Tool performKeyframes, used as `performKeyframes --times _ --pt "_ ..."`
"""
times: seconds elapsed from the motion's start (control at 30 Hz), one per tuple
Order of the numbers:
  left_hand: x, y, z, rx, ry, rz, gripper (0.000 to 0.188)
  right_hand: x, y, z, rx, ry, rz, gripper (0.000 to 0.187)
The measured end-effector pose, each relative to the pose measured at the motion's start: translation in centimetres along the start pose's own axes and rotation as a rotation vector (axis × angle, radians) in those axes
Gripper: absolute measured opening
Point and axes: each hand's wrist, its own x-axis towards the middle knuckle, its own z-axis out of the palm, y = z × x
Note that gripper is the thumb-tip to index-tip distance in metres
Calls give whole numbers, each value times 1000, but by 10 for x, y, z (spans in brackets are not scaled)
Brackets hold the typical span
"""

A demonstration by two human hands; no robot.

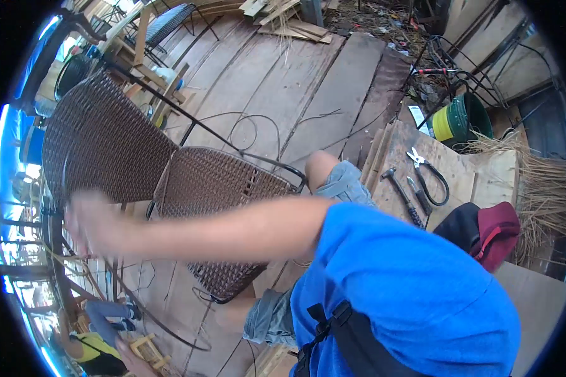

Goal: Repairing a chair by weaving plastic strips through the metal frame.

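My right hand is stretched out to the left at the end of my bare forearm and is blurred by motion. It is beside the lower edge of the backrest of a brown woven wicker chair on a black metal frame, which lies across my lap. Thin weaving strands trail just below the hand. Whether the fingers grip a strand is lost in the blur. The chair's seat panel rests over my knees. My left hand is out of view.
A hammer, shears and a screwdriver lie on a board at my right. Beyond them are a green bucket, a maroon and black bag and dry straw. Another person sits at lower left.
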Motion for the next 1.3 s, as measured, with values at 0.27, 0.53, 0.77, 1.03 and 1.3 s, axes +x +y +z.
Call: performKeyframes --times 0.27,0.53,0.77,1.03,1.3 --pt "-54 118 72 -86 -268 163 37 -16 19 9 -268 -115 -219 23" --pt "-16 -158 -70 640 5 -325 42 -4 -252 -52 -184 325 -569 19" --pt "-69 -191 -148 930 9 -794 69 -50 -304 -68 -234 415 -796 11" --pt "-29 87 113 -32 -317 182 41 -70 35 -43 -235 50 139 15" --pt "-54 93 76 392 -215 281 23 -44 -72 -108 -215 -52 -144 28"
